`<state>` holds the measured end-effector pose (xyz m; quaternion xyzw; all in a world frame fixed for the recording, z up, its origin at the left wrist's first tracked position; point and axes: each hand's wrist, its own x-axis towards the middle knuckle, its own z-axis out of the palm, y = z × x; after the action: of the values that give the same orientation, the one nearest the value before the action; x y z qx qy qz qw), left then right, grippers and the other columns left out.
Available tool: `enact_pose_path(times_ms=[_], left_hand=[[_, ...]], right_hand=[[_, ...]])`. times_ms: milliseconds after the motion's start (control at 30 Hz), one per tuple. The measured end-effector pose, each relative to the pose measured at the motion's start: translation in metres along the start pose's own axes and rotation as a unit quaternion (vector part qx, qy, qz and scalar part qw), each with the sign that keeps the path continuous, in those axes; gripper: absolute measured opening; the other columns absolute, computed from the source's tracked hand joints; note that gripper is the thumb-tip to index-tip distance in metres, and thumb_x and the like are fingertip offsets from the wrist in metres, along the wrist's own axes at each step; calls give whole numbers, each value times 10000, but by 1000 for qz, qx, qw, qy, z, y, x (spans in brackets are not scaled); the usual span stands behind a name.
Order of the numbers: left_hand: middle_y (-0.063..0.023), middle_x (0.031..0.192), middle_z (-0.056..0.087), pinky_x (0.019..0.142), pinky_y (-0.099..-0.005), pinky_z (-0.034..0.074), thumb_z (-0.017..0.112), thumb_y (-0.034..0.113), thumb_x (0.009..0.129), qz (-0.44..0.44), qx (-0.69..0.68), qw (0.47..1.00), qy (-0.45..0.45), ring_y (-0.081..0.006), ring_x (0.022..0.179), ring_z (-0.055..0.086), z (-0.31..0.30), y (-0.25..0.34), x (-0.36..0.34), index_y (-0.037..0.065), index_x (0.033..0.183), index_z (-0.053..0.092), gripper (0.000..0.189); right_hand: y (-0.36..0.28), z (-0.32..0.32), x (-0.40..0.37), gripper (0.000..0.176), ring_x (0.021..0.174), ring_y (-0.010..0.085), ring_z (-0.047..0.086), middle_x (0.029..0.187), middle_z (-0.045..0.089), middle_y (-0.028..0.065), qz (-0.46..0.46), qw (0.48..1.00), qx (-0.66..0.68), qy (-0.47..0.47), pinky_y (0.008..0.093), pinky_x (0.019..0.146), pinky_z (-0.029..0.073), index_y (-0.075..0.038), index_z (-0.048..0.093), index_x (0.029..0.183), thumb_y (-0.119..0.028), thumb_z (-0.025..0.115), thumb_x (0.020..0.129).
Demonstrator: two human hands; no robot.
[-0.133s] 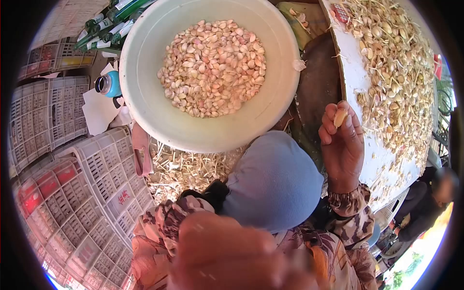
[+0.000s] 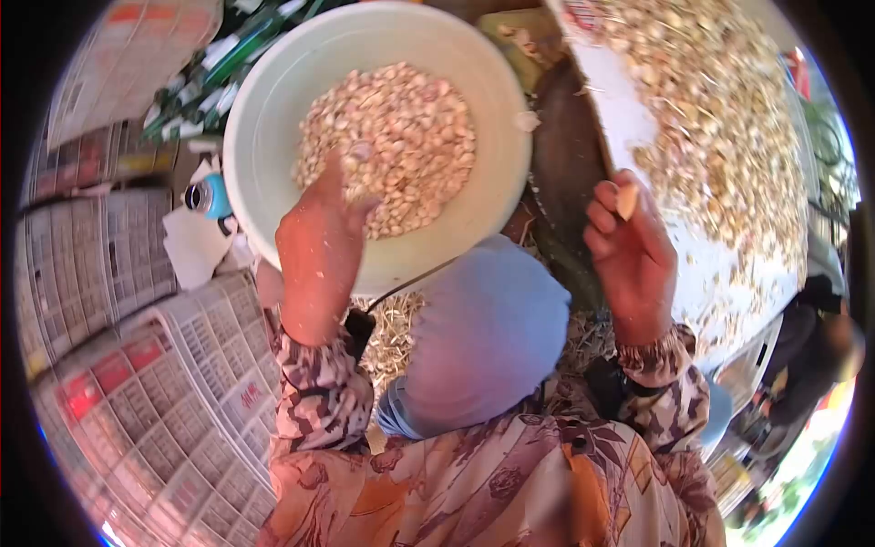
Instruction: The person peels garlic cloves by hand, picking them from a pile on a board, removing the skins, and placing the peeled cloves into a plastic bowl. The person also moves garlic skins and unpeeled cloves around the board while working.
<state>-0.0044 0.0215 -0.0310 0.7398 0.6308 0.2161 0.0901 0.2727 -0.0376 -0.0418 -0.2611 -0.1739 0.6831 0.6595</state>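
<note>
A pale round basin (image 2: 264,118) holds a heap of peeled garlic cloves (image 2: 401,137). My left hand (image 2: 319,242) stretches over the basin's near rim, fingertips at the edge of the heap with one clove (image 2: 361,150) right at them. The motion blur hides whether the fingers grip it. My right hand (image 2: 629,255) is raised to the right of the basin and pinches a single garlic clove (image 2: 626,201) between thumb and fingers. Just behind it lies a white board (image 2: 629,118) piled with unpeeled garlic and stalks (image 2: 720,128).
My knee in blue-grey cloth (image 2: 488,328) is between the hands. Garlic skins (image 2: 392,333) litter the ground under the basin. White plastic crates (image 2: 137,392) stack at the left, with a blue bottle (image 2: 208,196) and green bottles (image 2: 219,64). Another person (image 2: 820,351) sits at the far right.
My left hand has swung from close under the camera out over the basin to the clove heap. My right hand still holds its clove. The view has shifted slightly.
</note>
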Motion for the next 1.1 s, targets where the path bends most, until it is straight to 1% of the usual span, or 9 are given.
enact_pose_path(times_ms=[167, 267, 400, 500, 567, 833, 967, 1033, 1100], left_hand=[[-8, 768, 499, 600, -222, 403, 571, 148, 898, -135, -449, 875, -122, -75, 675, 460, -12, 61, -1, -20, 1110, 567, 271], [-27, 787, 497, 644, -194, 413, 527, 84, 911, 68, -648, 735, -185, -70, 681, 446, -33, 152, 7, -5, 1124, 550, 233], [-95, 1040, 526, 739, -262, 467, 475, 46, 905, 375, -360, 834, -183, -168, 870, 539, 40, 237, -6, -3, 1158, 530, 263], [-201, 1279, 465, 976, -407, 382, 410, 201, 955, 565, -184, 771, -230, -329, 1206, 442, 103, 270, -27, -17, 1307, 397, 414], [-200, 1349, 410, 1070, -430, 245, 370, 261, 968, 677, -146, 697, -187, -346, 1286, 346, 70, 306, -36, -11, 1337, 371, 459], [-163, 1349, 440, 1074, -402, 247, 394, 302, 972, 697, -98, 687, -178, -289, 1278, 374, 75, 354, 40, -5, 1347, 379, 485], [-178, 1240, 527, 1027, -350, 343, 444, 319, 965, 507, -203, 836, -50, -241, 1153, 502, 44, 333, 250, -69, 1249, 464, 481], [-173, 1169, 553, 1029, -345, 346, 417, 293, 977, 379, -491, 781, -69, -225, 1136, 508, -29, 368, 146, -77, 1233, 463, 452], [-152, 1120, 564, 1012, -340, 364, 405, 278, 981, 360, -562, 734, -125, -216, 1106, 519, -53, 363, 110, -67, 1235, 463, 432]], right_hand=[[-38, -8, -39, 323, 811, 170, 508, 982, 535, 100, 14, 991, 66, 120, 263, 676, 448, -3, 474, 1171, -244, 426, 962], [-46, -19, -52, 351, 835, 177, 520, 968, 541, 94, -20, 992, 110, 57, 281, 698, 456, 20, 472, 1166, -264, 404, 971], [-43, -42, -68, 532, 799, 198, 519, 971, 534, 79, -118, 990, -8, 80, 323, 715, 469, -20, 473, 1177, -471, 274, 977], [-31, -86, -57, 468, 934, 169, 526, 1006, 573, 79, -141, 944, 280, 103, 323, 820, 458, -65, 526, 1062, -489, 357, 954], [-51, -51, -76, 362, 790, 158, 552, 886, 557, 62, -373, 898, 107, 205, 269, 633, 475, -77, 529, 1011, -421, 438, 944], [-126, -92, -242, 284, 475, 58, 293, 626, 371, -39, -355, 896, 197, 181, 202, 377, 207, -119, 434, 826, -373, 497, 937], [-171, -109, -429, 307, 486, 60, 323, 608, 357, -40, -627, 616, -85, 469, 204, 407, 259, -110, 433, 783, -360, 446, 961], [-182, -133, -519, 328, 522, 67, 373, 644, 424, -14, -685, 359, -288, 564, 223, 449, 307, -81, 479, 771, -342, 447, 967], [-185, -193, -607, 362, 734, 186, 566, 875, 621, 89, -473, 173, -414, 758, 312, 657, 464, -40, 613, 930, -350, 430, 966]])
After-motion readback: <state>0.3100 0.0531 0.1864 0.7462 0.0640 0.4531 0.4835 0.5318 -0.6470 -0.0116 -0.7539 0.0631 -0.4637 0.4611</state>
